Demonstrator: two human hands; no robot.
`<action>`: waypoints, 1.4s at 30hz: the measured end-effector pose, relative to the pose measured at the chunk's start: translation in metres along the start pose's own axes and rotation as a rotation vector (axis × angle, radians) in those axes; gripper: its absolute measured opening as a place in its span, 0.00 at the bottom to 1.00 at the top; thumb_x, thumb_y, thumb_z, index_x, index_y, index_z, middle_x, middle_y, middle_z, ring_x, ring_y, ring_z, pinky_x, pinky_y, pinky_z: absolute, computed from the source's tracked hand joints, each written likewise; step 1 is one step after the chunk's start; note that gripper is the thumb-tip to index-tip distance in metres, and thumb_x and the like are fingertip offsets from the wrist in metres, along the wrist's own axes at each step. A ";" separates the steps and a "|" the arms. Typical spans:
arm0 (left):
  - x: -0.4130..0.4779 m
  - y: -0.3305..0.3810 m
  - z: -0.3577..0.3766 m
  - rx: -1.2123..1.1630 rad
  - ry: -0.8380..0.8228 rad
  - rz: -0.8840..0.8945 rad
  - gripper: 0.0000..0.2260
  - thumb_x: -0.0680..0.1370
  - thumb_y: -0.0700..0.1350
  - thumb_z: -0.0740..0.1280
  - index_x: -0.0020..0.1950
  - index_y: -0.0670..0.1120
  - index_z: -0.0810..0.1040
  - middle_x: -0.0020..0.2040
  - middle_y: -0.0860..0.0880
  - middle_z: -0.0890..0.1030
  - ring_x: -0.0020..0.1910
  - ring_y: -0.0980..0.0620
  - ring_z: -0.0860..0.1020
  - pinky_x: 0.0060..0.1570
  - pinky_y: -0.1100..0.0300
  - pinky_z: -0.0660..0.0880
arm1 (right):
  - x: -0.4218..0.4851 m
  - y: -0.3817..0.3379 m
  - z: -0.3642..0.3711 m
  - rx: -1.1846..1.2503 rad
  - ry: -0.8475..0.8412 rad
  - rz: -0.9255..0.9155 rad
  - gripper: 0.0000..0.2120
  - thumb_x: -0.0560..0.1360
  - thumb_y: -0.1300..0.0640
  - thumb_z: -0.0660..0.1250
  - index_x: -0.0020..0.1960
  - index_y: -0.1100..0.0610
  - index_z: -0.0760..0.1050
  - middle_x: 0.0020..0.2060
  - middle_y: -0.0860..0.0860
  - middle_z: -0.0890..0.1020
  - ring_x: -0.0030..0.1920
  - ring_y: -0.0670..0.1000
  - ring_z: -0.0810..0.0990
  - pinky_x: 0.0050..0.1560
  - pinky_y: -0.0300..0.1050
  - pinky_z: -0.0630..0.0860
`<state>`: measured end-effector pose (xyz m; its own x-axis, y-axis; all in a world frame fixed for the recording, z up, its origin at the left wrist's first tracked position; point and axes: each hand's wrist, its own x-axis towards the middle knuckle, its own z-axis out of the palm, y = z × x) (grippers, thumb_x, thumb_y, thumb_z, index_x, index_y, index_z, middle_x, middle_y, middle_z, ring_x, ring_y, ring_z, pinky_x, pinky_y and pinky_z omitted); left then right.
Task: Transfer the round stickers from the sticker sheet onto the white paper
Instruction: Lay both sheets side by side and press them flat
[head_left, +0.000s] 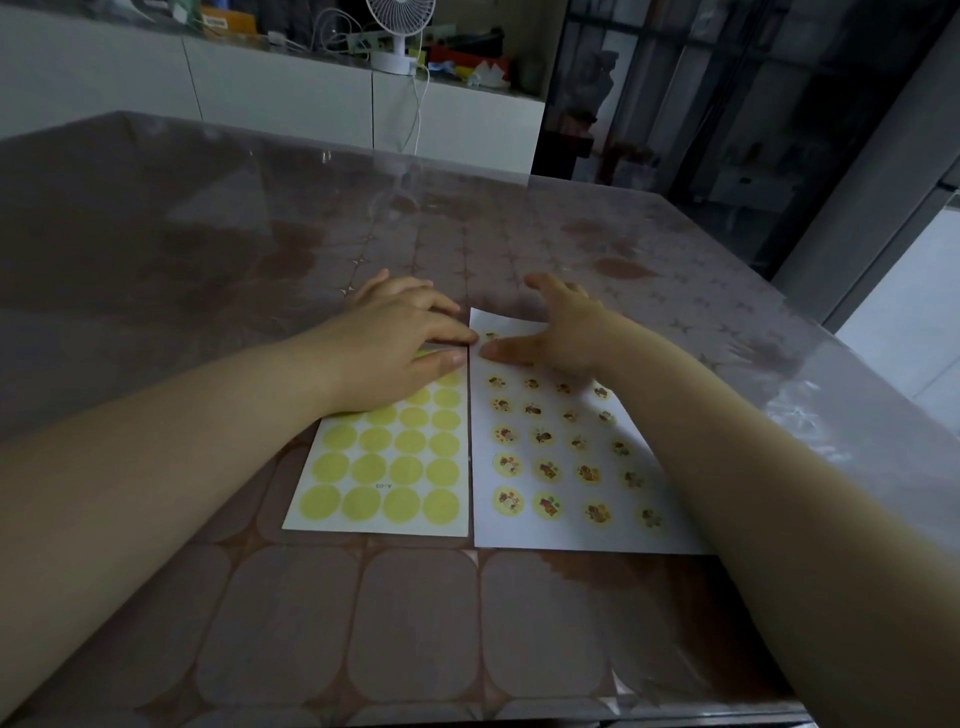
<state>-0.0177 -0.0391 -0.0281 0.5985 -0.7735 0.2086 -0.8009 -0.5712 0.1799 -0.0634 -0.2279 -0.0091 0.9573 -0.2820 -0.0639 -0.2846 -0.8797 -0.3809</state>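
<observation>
The sticker sheet lies flat on the table, covered with plain yellow round spots. Right beside it lies the white paper, which carries several rows of round picture stickers. My left hand rests on the far end of the sticker sheet, its fingers stretched out so the tips reach the paper's left edge. My right hand lies spread on the far end of the paper. Its thumb presses the paper near the top left sticker, close to my left fingertips. Both hands hide the far rows.
The table has a clear glossy cover over a brown patterned cloth. Its right edge runs diagonally at the right. Behind it stands a white cabinet with a small fan, cables and clutter on top.
</observation>
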 end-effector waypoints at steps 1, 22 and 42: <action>0.000 0.000 0.000 -0.002 0.000 0.000 0.17 0.80 0.56 0.55 0.69 0.59 0.70 0.72 0.55 0.66 0.75 0.52 0.53 0.73 0.54 0.39 | 0.000 -0.001 0.000 -0.002 0.002 -0.005 0.49 0.64 0.35 0.71 0.75 0.48 0.49 0.74 0.53 0.55 0.73 0.58 0.56 0.70 0.57 0.59; -0.002 0.000 0.000 -0.024 0.014 0.002 0.17 0.80 0.54 0.56 0.69 0.58 0.70 0.71 0.55 0.67 0.75 0.52 0.54 0.73 0.53 0.40 | -0.017 0.022 -0.019 0.023 -0.049 0.046 0.46 0.68 0.37 0.67 0.76 0.47 0.45 0.75 0.53 0.52 0.73 0.59 0.56 0.69 0.56 0.59; -0.001 -0.003 0.000 -0.030 -0.002 -0.006 0.17 0.80 0.55 0.56 0.68 0.60 0.70 0.71 0.56 0.67 0.74 0.53 0.55 0.73 0.53 0.41 | -0.013 0.064 -0.038 0.120 -0.064 0.162 0.47 0.66 0.36 0.68 0.76 0.45 0.45 0.76 0.51 0.53 0.74 0.57 0.54 0.72 0.55 0.54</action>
<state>-0.0166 -0.0365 -0.0288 0.6035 -0.7704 0.2056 -0.7961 -0.5675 0.2104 -0.0965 -0.2949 0.0027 0.9019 -0.3878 -0.1903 -0.4306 -0.7721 -0.4674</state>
